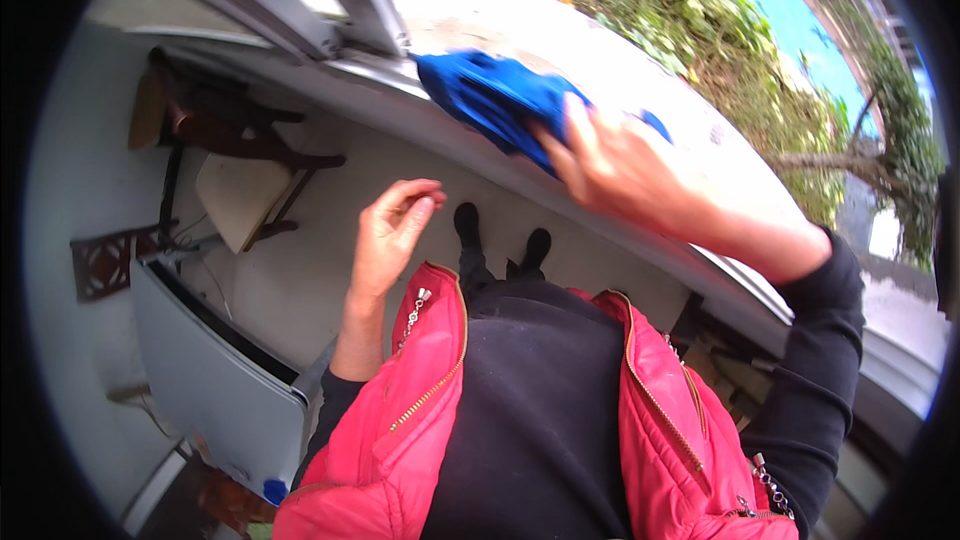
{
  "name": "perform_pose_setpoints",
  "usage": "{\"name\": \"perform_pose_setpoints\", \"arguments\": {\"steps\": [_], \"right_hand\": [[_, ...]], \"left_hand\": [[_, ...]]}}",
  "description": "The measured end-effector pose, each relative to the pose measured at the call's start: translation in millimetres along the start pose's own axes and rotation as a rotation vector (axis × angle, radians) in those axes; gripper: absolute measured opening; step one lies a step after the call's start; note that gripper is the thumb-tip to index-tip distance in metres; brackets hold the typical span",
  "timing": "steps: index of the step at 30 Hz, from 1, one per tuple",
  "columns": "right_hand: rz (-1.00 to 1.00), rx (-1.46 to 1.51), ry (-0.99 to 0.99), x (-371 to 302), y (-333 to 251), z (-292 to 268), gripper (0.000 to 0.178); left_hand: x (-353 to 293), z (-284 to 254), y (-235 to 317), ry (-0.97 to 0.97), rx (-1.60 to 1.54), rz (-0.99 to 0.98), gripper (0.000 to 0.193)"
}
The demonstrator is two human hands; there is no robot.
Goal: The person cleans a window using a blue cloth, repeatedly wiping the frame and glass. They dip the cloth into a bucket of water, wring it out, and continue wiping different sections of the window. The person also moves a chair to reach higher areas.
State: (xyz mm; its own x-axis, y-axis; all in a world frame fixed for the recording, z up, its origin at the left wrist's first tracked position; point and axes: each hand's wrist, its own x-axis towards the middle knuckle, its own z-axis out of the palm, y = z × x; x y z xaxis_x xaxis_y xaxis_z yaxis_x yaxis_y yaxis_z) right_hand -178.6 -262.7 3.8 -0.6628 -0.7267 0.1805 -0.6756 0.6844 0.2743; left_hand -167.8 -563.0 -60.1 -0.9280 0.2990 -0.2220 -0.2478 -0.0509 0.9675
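My right hand (630,165) is stretched out over the window sill, its fingers closed on a bunched blue cloth (490,95). The cloth lies along the sill's inner edge, and its far left end touches the foot of the window frame (365,20). Motion blurs the hand and cloth slightly. My left hand (390,230) hangs in the air in front of my body, below and left of the cloth. Its fingers are loosely curled, with a small gap to the thumb, and I see nothing in it.
A wooden chair with a pale seat (235,195) stands on the floor at left. Nearer on that side is a light grey cabinet-like box (215,360). The wall under the sill (640,250) runs close in front of my feet (535,245). Plants (690,30) grow outside.
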Motion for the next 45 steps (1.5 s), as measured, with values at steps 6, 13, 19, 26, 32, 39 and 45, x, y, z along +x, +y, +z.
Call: {"name": "perform_pose_setpoints", "arguments": {"steps": [6, 13, 19, 26, 32, 39, 45], "right_hand": [[0.237, 0.05, -0.311, -216.6, 12.2, -121.8, 0.047], [0.311, 0.074, -0.385, -245.7, 0.8, -131.1, 0.041], [0.182, 0.146, 0.148, 7.4, 0.0, 0.7, 0.014], [0.257, 0.559, -0.039, -61.4, 20.3, -19.8, 0.025], [0.165, 0.435, -0.256, -216.3, 41.7, -96.0, 0.044], [0.199, 0.169, 0.118, 15.8, -5.4, 1.1, 0.032], [-0.047, 0.08, 0.336, 112.1, 10.8, 33.8, 0.02]], "left_hand": [[11.7, 21.8, -0.4, -0.139, 0.053, -0.072, 0.02], [10.2, 54.0, 4.0, -0.292, 0.065, -0.083, 0.019], [5.6, 52.3, 4.8, -0.299, 0.161, -0.006, 0.018], [-8.6, 41.8, -14.9, -0.13, 0.066, -0.068, 0.019], [-33.7, 25.1, -17.0, -0.051, 0.095, -0.138, 0.019], [-20.1, 22.7, 7.8, -0.025, 0.178, 0.011, 0.017], [-11.7, 30.4, 8.1, -0.069, 0.225, 0.087, 0.017]]}}
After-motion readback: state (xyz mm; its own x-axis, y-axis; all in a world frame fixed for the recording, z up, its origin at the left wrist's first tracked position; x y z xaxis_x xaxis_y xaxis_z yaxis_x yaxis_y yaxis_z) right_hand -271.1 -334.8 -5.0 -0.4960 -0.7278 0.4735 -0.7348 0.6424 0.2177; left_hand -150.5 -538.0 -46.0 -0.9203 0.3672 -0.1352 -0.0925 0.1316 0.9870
